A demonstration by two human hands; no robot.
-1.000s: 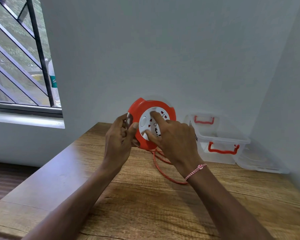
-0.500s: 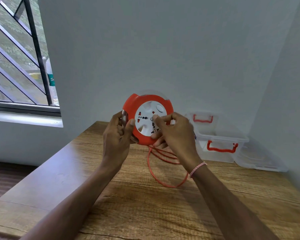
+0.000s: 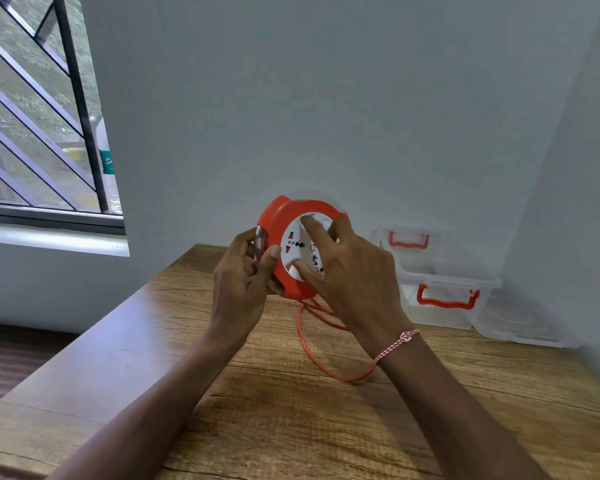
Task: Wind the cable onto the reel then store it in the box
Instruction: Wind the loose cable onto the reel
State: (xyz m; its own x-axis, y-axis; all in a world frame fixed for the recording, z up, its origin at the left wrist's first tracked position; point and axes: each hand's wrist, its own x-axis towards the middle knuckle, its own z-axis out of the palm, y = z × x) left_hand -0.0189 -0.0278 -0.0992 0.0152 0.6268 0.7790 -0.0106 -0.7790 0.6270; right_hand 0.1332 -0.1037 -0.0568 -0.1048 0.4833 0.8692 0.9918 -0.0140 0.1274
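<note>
Reel [image 3: 293, 251]: held upright above table [image 3: 291, 427], w/ both hands, socket face toward camera.
Left hand [image 3: 241, 282]: curled shut round reel's left rim, thumb on front.
Right hand [image 3: 350, 271]: spread, fingertips [image 3: 307, 221] pressed on white centre disc; no closed grip.
Cable [image 3: 312, 355]: loose loop on table, below reel.
Step tip: prob. keep rim steady, turn disc evenly, feed slack w/o kinks.
Box [image 3: 444, 282]: open, far right by wall; lid [image 3: 523, 327] beside.
Room: bare table in front; wall close behind.
</note>
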